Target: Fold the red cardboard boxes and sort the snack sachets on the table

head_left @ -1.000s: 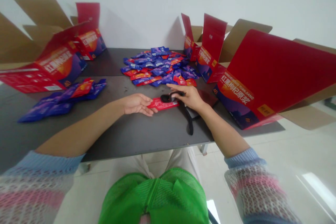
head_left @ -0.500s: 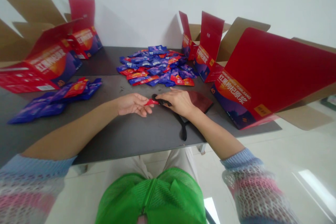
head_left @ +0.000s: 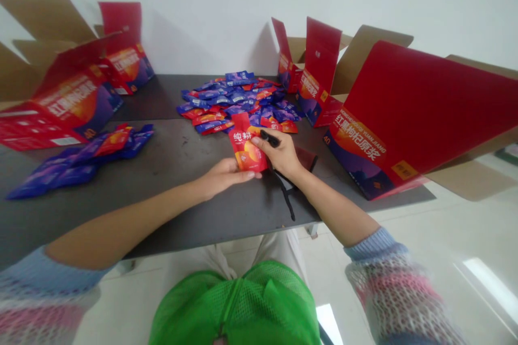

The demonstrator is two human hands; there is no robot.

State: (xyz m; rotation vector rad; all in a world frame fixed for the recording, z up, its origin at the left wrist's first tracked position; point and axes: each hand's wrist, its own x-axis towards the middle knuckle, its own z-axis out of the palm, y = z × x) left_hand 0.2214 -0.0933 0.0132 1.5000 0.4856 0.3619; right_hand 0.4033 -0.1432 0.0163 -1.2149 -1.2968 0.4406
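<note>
A red and orange pouch [head_left: 247, 146] with white lettering is held up over the grey table, its printed face towards me. My left hand [head_left: 226, 177] grips it by its lower edge, thumb in front and fingers partly hidden. At its right side my right hand [head_left: 284, 155] pinches the same pouch, with the thumb across the front. A black strap-like thing [head_left: 270, 138] lies against the right hand's fingers; I cannot tell how it is fixed. Beneath that hand is a flat brown piece with black edging [head_left: 308, 159], and a black cord [head_left: 288, 200] trails from it.
Behind my hands lies a heap of blue and red pouches [head_left: 232, 96]. Several more pouches [head_left: 87, 157] lie in a group at left. Open red cartons stand at left [head_left: 75, 99] and right [head_left: 364, 135]. The table's front edge [head_left: 194, 245] is near my lap.
The red pouch has turned from edge-on to face-on and come into full view. My left hand has moved right and slightly down, under the pouch. My right hand has shifted slightly right.
</note>
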